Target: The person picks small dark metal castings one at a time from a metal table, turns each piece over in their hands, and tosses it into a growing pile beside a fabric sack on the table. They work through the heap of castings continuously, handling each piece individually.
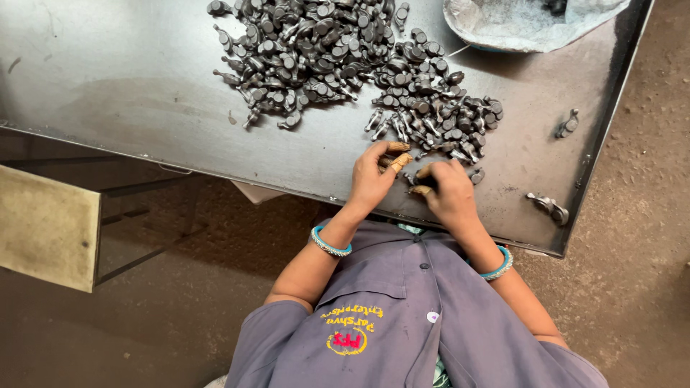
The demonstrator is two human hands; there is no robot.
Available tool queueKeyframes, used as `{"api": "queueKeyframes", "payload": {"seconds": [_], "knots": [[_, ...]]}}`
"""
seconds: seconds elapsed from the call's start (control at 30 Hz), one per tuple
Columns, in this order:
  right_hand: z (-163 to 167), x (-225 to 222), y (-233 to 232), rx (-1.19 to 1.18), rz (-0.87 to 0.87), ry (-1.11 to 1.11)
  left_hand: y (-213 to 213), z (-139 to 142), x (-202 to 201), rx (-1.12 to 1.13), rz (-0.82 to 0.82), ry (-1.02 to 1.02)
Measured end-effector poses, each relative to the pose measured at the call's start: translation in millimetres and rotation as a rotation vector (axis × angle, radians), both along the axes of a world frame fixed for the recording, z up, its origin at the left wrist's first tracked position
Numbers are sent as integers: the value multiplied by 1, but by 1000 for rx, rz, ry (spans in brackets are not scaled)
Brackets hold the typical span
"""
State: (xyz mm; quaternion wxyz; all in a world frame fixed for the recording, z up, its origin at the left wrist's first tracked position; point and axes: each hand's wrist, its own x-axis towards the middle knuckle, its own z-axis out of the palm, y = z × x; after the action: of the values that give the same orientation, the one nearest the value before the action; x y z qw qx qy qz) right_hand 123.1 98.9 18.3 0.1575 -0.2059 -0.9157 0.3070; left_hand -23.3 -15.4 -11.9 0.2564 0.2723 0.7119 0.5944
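My left hand (372, 179) and my right hand (451, 192) rest side by side at the near edge of a grey metal table (144, 93). Tan covers sit on several fingertips. Both hands pinch small dark metal parts (408, 177) between them; the fingers mostly hide these parts. Just beyond the fingers lies a wide heap of the same dark metal parts (424, 100), and a larger heap (309, 50) spreads farther back to the left. Each wrist carries a blue bangle.
Two loose parts lie apart at the right: one (568, 123) farther back, one (550, 208) by the table's corner. A white sack-lined bowl (517, 25) stands at the back right. A tan board (47, 226) juts out low on the left over the dirt floor.
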Motion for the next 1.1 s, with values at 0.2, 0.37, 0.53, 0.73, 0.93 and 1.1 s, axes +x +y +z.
{"api": "queueKeyframes", "payload": {"seconds": [0.2,0.37,0.53,0.73,0.93,1.1], "knots": [[-33,25,22,-1184,-170,374,1,-1,0,-41,-13,-111],[-35,39,30,-1582,-225,351,4,-3,2,-30,-45,-111],[-7,34,49,-1563,-128,-6,5,-5,4,-32,-51,-108],[40,18,98,-1305,-76,337,9,5,11,-52,-93,-130],[56,19,85,-634,-237,234,14,22,24,-30,-156,112],[46,38,49,-81,-290,-134,38,22,43,-23,-135,274]]}}
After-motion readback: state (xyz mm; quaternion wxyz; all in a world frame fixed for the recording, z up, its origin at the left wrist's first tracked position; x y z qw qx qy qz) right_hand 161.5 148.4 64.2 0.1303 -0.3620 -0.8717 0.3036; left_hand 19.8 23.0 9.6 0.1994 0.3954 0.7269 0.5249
